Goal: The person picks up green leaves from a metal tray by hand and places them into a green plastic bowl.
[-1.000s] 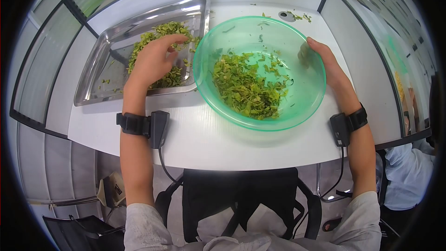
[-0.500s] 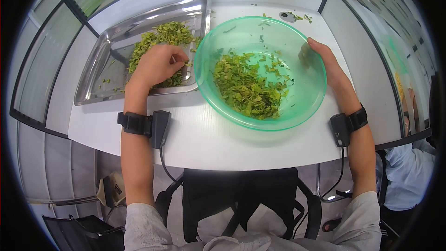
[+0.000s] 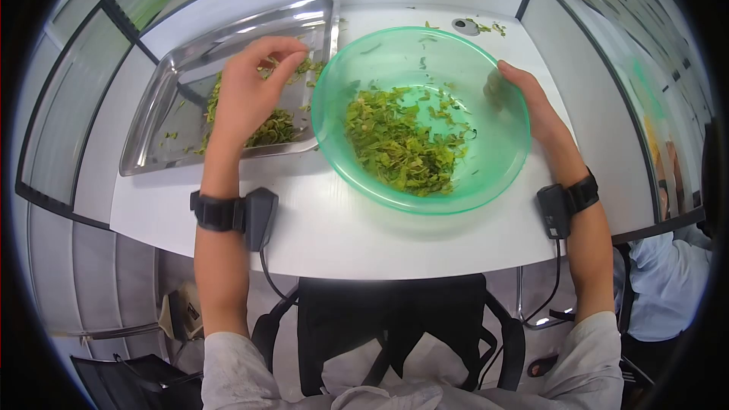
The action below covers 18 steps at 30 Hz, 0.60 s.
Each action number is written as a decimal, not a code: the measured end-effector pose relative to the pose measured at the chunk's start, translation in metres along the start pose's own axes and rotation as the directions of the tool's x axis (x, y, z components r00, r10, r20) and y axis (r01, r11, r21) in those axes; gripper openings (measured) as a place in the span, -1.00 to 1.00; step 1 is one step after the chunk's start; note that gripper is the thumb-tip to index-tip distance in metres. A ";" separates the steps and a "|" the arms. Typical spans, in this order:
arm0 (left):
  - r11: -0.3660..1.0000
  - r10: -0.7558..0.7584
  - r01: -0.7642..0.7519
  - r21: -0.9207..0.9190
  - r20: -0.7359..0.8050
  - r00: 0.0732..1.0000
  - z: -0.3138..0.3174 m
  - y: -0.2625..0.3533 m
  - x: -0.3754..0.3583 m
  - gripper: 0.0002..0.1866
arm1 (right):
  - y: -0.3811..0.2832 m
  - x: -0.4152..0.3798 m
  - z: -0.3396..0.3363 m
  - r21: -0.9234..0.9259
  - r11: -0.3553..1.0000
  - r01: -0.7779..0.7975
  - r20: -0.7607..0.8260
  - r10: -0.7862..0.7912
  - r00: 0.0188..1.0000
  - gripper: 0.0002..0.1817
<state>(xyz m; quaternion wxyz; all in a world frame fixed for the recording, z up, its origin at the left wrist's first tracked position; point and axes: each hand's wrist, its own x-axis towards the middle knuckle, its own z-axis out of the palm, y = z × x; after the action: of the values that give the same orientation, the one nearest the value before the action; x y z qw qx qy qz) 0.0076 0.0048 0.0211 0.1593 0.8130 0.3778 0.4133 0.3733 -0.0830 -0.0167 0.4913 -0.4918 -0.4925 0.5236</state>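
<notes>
A green translucent bowl [image 3: 395,196] tilts toward me, with chopped green leaves [image 3: 406,148] gathered in its left and lower part. My right hand [image 3: 528,97] grips the bowl's right rim, thumb on the edge and fingers behind the wall. To the left lies a metal tray [image 3: 152,121] holding more chopped leaves [image 3: 275,129]. Above this tray is my left hand [image 3: 254,83], its thumb and fingertips brought together; anything between them is too small to make out.
Leaf bits lie around a round grey fitting [image 3: 465,26] at the back of the white table [image 3: 334,247]. Low partitions enclose the table. A person's light blue sleeve [image 3: 668,281] shows at the lower right.
My left hand has risen from the leaves at the tray's right side and moved toward the back. The bowl and my right hand have shifted very slightly left.
</notes>
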 end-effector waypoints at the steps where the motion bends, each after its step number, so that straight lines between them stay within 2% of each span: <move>1: 1.000 0.005 -0.005 -0.003 0.004 1.000 0.001 0.009 -0.001 -0.86 | 0.000 -0.001 -0.001 0.001 1.000 0.001 -0.007 -0.001 1.000 -0.61; 3: 0.958 0.236 -0.196 -0.210 0.190 0.953 0.004 0.020 -0.004 -0.84 | -0.001 -0.001 0.000 -0.005 1.000 -0.003 0.011 0.003 1.000 -0.61; 4: 0.941 0.298 -0.232 -0.247 0.277 0.913 0.006 0.024 -0.005 -0.82 | -0.003 -0.003 0.005 -0.016 1.000 -0.014 -0.047 0.013 0.999 -0.61; 7: 0.948 0.257 -0.173 -0.266 0.322 0.911 0.006 0.023 -0.007 -0.82 | 0.002 0.001 0.002 0.003 1.000 -0.011 -0.041 0.011 0.999 -0.60; 8: 0.944 0.303 -0.255 -0.211 0.237 0.923 0.006 0.020 -0.006 -0.83 | 0.004 0.002 -0.002 0.027 1.000 -0.016 -0.017 0.016 1.000 -0.60; 9: 0.944 0.303 -0.256 -0.210 0.236 0.923 0.005 0.016 -0.005 -0.83 | 0.004 0.003 -0.004 0.027 1.000 -0.015 -0.016 0.015 1.000 -0.60; 11: 0.966 0.138 -0.122 -0.229 0.055 0.989 0.002 0.009 -0.004 -0.79 | 0.005 0.003 -0.006 0.022 1.000 -0.005 0.036 0.004 0.999 -0.60; 12: 0.972 0.031 -0.017 -0.234 0.053 0.998 0.000 0.005 -0.003 -0.79 | 0.003 0.003 -0.004 0.022 1.000 -0.004 0.038 0.003 0.999 -0.60; 13: 0.973 0.031 -0.018 -0.232 0.052 0.998 -0.003 0.003 -0.002 -0.79 | 0.001 0.001 -0.001 0.009 1.000 -0.011 0.012 0.011 1.000 -0.60; 15: 0.988 -0.083 0.070 0.137 0.093 0.992 -0.006 -0.003 0.000 -0.79 | -0.001 0.000 0.002 -0.006 1.000 -0.016 -0.014 0.016 1.000 -0.60; 16: 0.976 -0.107 0.074 0.204 0.151 0.983 -0.004 -0.016 -0.004 -0.81 | -0.001 -0.001 0.003 -0.001 1.000 -0.015 -0.032 0.015 0.999 -0.61; 17: 0.976 -0.108 0.076 0.205 0.148 0.983 -0.003 -0.023 -0.005 -0.81 | -0.001 -0.001 0.005 0.005 1.000 -0.013 -0.049 0.013 0.999 -0.61; 18: 0.959 -0.117 0.039 0.279 0.271 0.955 -0.003 -0.029 -0.007 -0.84 | -0.001 0.000 0.006 0.004 1.000 -0.012 -0.044 0.013 0.999 -0.61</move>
<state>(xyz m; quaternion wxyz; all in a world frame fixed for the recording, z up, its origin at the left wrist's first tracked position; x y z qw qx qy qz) -0.0111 0.0187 0.0021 0.1157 0.8624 0.4360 0.2298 0.3679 -0.0835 -0.0156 0.4999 -0.5054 -0.4773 0.5167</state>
